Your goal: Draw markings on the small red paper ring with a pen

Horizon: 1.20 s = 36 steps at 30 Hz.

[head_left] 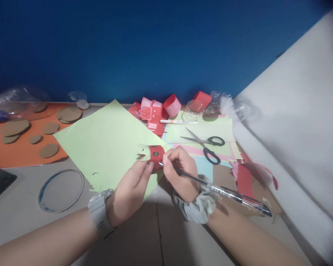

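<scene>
Forearms [48, 236] outstretched, left hand [131, 181] grips a red paper roll [157, 158], right hand [183, 171] a pen [224, 191].

hands [131, 186]: 2 | pen [224, 191]: 1 | scissors [201, 141]: 1 | marker [179, 122]: 1 | watch [99, 211]: 1

I had a soft, rather dim feed. The blue wall [155, 48] darkened toward the upper corners, nearly black at top right, while the white panel [308, 99] caught paler light and carried a grey shadow along its lower part. Deep shadow covered the floor tiles [133, 240] at bottom centre. I noticed hard white glare on the black object [1, 184] at the left edge and glints along the clear-barrelled pen [224, 191]. Slight blur smudged the red paper roll's [161, 152] drawn eyes; wide-angle distortion stretched the left forearm [50, 236].
</scene>
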Each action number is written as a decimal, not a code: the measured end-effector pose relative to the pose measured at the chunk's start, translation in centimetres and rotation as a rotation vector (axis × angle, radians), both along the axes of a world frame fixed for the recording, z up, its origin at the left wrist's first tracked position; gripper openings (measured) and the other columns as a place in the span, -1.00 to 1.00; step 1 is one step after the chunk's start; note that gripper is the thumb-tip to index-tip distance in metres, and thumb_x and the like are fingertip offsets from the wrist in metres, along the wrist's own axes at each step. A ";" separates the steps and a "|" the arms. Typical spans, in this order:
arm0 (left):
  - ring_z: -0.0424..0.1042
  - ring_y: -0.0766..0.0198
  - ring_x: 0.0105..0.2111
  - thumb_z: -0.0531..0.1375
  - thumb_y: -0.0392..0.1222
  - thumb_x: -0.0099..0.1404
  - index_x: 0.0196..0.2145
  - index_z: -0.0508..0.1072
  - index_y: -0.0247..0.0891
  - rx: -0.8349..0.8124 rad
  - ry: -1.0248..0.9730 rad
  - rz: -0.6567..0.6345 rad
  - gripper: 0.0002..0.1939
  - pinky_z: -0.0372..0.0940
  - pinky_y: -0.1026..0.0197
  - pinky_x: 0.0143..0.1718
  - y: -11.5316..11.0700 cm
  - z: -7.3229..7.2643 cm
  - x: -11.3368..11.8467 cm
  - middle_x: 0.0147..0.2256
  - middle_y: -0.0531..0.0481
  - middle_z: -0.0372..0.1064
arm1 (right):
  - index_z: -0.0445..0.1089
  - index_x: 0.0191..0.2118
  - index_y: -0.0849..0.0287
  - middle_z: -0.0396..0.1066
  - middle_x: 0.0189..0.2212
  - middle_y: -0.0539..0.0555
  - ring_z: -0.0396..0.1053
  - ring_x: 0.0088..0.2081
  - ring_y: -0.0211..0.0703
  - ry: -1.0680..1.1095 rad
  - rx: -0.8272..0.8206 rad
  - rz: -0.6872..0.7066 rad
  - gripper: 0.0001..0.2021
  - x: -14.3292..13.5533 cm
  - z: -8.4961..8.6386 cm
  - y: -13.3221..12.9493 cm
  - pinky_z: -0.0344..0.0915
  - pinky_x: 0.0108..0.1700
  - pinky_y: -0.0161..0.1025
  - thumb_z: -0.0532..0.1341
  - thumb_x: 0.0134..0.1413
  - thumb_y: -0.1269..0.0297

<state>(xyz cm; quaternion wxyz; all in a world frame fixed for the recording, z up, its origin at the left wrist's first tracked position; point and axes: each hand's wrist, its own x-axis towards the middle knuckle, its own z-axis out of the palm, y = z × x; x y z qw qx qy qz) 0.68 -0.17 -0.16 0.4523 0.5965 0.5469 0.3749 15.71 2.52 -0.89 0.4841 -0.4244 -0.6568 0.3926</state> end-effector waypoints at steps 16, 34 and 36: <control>0.41 0.18 -0.23 -0.04 -0.19 0.44 -0.33 0.33 -0.19 0.033 0.064 -0.015 -0.78 0.28 0.17 -0.07 0.2 -0.3 0.0 -0.31 -0.02 0.41 | 0.16 -0.42 0.10 0.24 -0.51 -0.10 0.17 -0.53 -0.33 -0.055 0.028 -0.030 -0.81 -0.2 0.2 0.0 0.13 -0.46 -0.32 0.14 0.22 0.40; 0.43 0.11 -0.20 -0.05 -0.18 0.42 -0.32 0.33 -0.21 0.005 0.097 -0.002 -0.78 0.30 0.07 -0.01 0.1 -0.2 0.1 -0.29 -0.08 0.41 | 0.12 -0.42 0.10 0.21 -0.50 -0.08 0.15 -0.52 -0.31 -0.028 -0.029 -0.012 -0.80 -0.2 0.3 0.1 0.13 -0.45 -0.29 0.12 0.23 0.36; 0.44 0.10 -0.19 -0.04 -0.17 0.42 -0.32 0.34 -0.20 0.006 0.109 0.009 -0.78 0.32 0.06 -0.02 0.0 -0.3 0.1 -0.31 -0.08 0.42 | 0.12 -0.43 0.10 0.21 -0.50 -0.09 0.13 -0.52 -0.32 -0.037 -0.022 0.008 -0.80 -0.2 0.3 0.1 0.11 -0.46 -0.30 0.12 0.21 0.40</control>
